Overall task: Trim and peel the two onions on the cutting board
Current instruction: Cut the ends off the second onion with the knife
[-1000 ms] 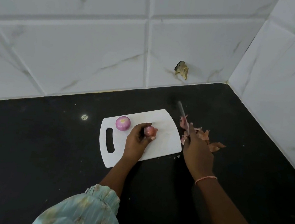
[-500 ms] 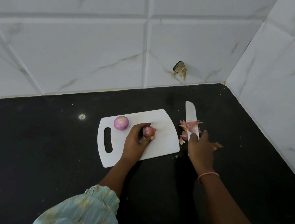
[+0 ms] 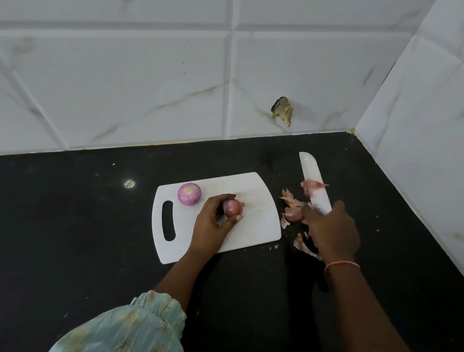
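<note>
On the white cutting board [image 3: 253, 207], a small onion [image 3: 232, 207] is pinched between the curled fingers and thumb of the left hand [image 3: 211, 226], with the peeled onion [image 3: 189, 194] left just beside it near the handle slot. Off the board's right edge, loose onion skins [image 3: 292, 209] are scattered on the black counter [image 3: 43, 225], partly hidden by the right hand [image 3: 330, 234]. That hand is wrapped round a white knife [image 3: 313, 183]; compared with half a second ago, a scrap of skin is carried on the blade, which is swung further out over the pile.

No legible text, label, brand, number or sign is found on any surface in view.
</note>
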The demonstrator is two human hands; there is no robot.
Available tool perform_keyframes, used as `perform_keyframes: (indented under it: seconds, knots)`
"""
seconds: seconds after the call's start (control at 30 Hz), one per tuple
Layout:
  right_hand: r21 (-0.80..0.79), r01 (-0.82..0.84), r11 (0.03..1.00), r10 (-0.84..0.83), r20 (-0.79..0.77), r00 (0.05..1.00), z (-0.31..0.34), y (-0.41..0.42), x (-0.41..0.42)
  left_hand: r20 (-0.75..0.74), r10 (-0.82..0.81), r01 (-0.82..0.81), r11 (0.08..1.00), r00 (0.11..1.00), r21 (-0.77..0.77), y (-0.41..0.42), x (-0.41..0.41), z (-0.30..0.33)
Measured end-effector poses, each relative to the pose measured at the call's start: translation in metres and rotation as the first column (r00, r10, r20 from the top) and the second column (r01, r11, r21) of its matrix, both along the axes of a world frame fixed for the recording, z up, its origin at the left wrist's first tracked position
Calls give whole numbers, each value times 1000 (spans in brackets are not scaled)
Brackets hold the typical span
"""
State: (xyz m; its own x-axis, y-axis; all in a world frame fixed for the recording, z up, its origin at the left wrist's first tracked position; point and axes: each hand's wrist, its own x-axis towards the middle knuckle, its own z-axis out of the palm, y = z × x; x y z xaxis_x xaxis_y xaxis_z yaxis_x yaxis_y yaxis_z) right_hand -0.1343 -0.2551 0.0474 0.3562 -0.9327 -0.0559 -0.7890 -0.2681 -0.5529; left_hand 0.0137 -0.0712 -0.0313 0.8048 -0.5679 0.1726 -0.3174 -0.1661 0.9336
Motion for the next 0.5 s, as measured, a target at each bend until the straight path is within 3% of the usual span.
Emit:
perform_keyframes:
  seconds: [0.1,0.3,0.5]
  knots:
    - [8,-46,999,46,-15,999,-2,-1,0,-9,1,-1,1000,1000,-2,0,0,-1]
    - [-72,118,990,-125,-98,987,8,-3,-3,-20,-2,2,1000,1000,1,1,0,0]
    - [-71,157,985,-163,-79,983,13,-18,-10,-27,6,-6,1000,1000,-6,0,-1,-1]
